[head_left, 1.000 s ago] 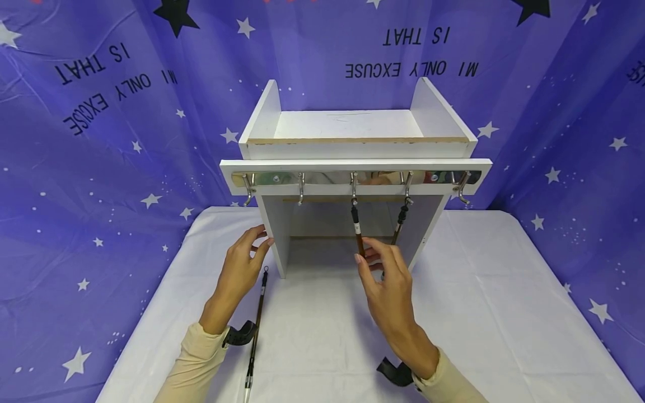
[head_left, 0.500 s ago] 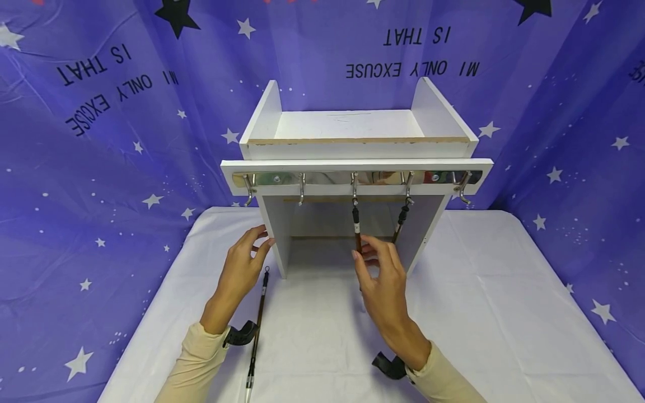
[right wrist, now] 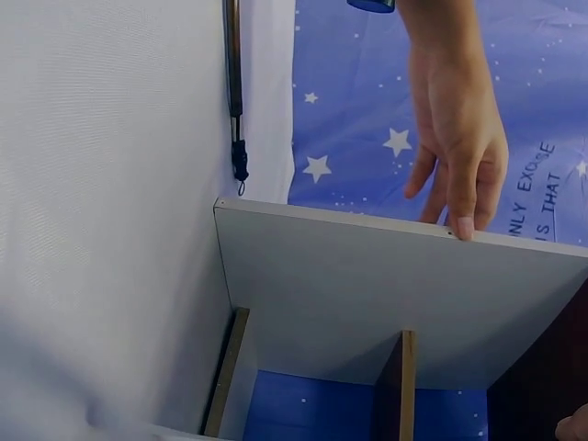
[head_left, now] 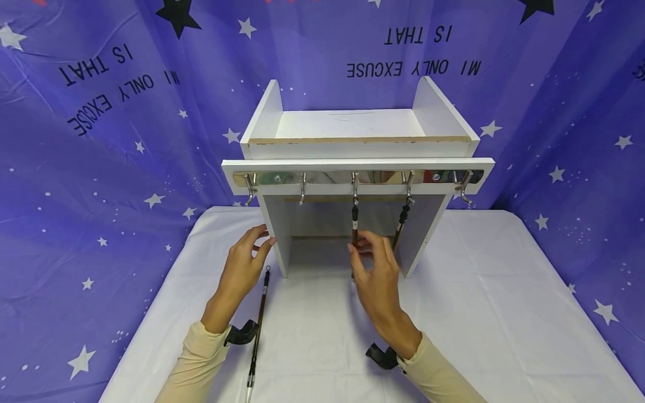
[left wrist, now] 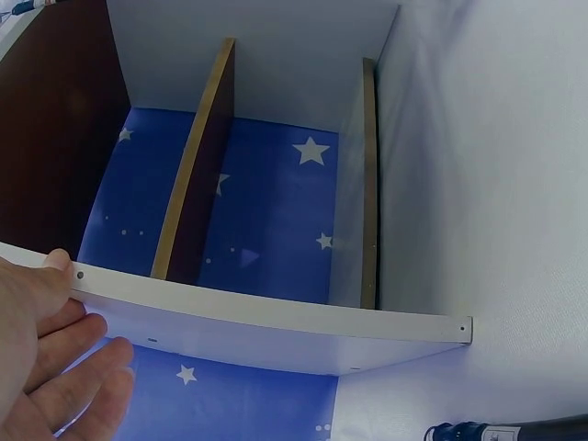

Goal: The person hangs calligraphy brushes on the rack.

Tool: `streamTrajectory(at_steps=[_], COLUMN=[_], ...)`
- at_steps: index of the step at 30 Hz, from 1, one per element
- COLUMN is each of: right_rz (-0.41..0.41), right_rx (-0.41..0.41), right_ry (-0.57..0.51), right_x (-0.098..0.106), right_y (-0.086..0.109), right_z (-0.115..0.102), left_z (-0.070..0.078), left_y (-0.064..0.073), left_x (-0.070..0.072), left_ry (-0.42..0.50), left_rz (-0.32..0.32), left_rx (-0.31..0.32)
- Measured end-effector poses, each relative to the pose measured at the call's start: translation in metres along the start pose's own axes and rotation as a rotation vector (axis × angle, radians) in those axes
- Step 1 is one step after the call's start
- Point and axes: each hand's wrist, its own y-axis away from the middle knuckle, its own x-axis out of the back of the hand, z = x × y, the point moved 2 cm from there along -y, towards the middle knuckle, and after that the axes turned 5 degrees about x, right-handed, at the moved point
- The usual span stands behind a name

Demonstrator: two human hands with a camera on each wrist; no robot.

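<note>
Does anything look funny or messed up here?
Yes. In the head view, the writing on the purple curtain is upside down. The white shelf also has thin dark lines, maybe scratches, on its top board, and its brown front edge looks rough. I see no spills.

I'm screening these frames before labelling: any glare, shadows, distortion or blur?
Head: the metal hook strip mirrors patches of colour; a soft shadow lies beside the right hand on the white cloth. Left wrist: the white panel has a bowed-looking edge. Right wrist: lower-left corner blurred.
</note>
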Motion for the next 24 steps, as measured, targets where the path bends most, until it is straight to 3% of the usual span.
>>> streamTrajectory(at_steps=[24], right_rz=[0.019], right_rx=[0.001], right_ry=[0.005], right_x=[-0.01], right_y=[-0.0041], right_z=[0.0051], left_z=[-0.0017], left_y=[-0.0001], left_x=[-0.0006], left_ry=[0.0], left_rz=[0.003], left_rx=[-0.006])
